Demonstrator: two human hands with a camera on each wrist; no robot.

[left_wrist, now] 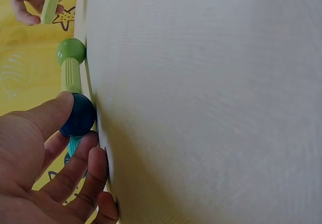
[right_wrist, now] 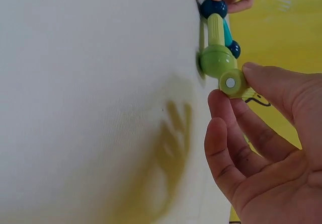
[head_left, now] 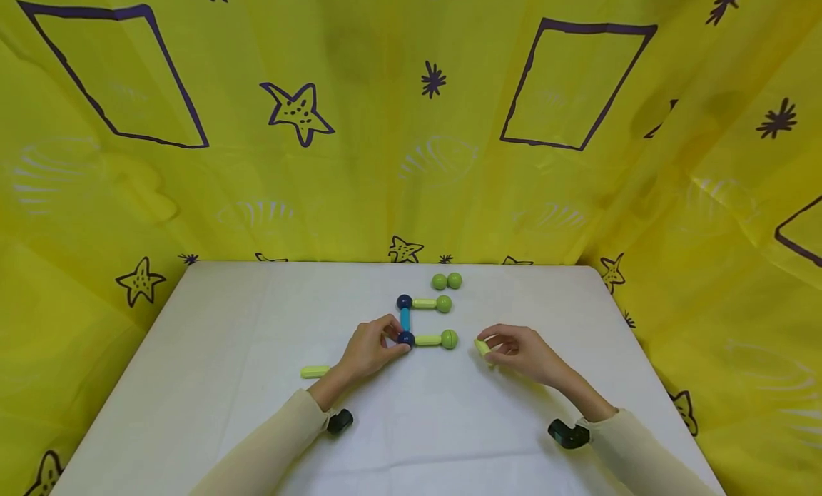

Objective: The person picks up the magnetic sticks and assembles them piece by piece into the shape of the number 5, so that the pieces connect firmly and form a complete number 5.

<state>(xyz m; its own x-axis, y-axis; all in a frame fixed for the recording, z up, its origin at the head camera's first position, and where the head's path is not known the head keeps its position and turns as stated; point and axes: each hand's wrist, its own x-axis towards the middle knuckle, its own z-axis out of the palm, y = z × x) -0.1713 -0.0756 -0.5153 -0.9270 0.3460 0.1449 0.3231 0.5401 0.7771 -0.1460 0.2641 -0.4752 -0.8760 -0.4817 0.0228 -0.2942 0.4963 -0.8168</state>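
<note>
My left hand pinches the near dark blue ball between thumb and fingers. That ball belongs to a U-shaped build lying on the table: a blue stick joins it to a far dark blue ball. From each blue ball a pale green stick runs right to a green ball. To the right of the build, my right hand pinches a loose pale green stick by thumb and fingertips. In the right wrist view its round end faces the camera, showing a silvery disc.
Two loose green balls sit side by side beyond the build. Another pale green stick lies left of my left forearm. The white table is bordered by yellow patterned curtain at the back and sides.
</note>
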